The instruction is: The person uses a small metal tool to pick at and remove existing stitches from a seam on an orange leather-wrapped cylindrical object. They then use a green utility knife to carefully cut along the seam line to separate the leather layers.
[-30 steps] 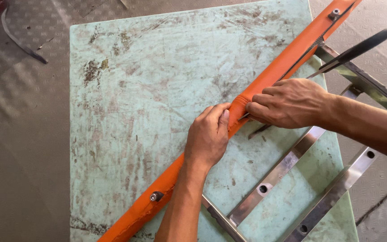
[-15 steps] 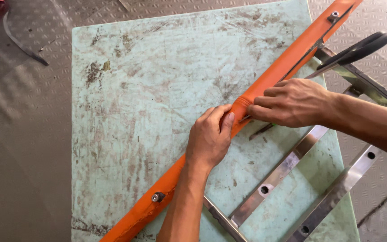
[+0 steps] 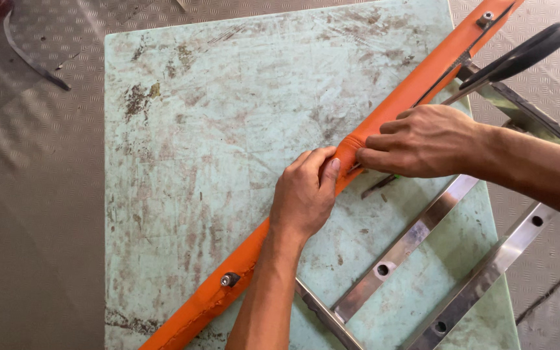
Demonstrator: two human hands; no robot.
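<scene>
The long orange padded bar point(image 3: 416, 91) lies slantwise across the worn pale-green surface point(image 3: 215, 129), running from 7 o'clock up to 1 o'clock, a bolt point(image 3: 228, 279) showing near its lower end. My left hand point(image 3: 304, 194) presses flat on its middle with the thumb on the orange cover, and my right hand point(image 3: 422, 141), just beside it at 3 o'clock, pinches the cover's edge with curled fingers. Shiny steel frame bars point(image 3: 416, 236) stretch towards 5 o'clock, and a black handle point(image 3: 526, 52) sits at 2 o'clock.
</scene>
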